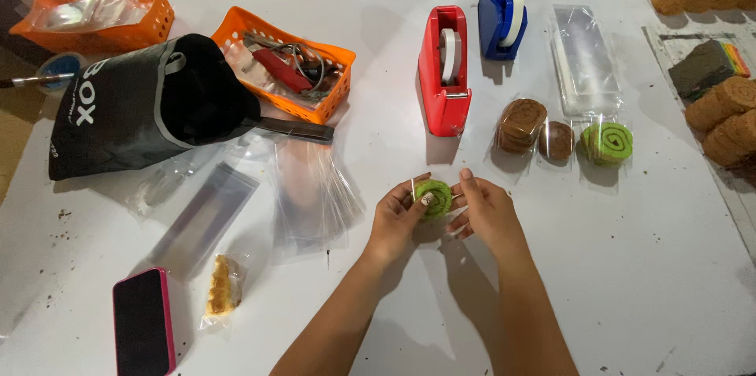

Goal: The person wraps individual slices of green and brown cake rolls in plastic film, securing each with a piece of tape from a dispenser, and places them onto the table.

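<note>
Both hands hold a round green swirl roll slice (434, 196) in a clear plastic sleeve, near the middle of the white surface (630, 281). The left hand (399, 217) pinches its left edge, thumb across the spiral face; the right hand (483, 209) grips the right edge. Its flat spiral face points up, with no long axis. A glossy red tape dispenser (443, 69) stands beyond.

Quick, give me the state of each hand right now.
Left hand: closed on the green swirl roll slice.
Right hand: gripping the same slice from the other side.
</note>
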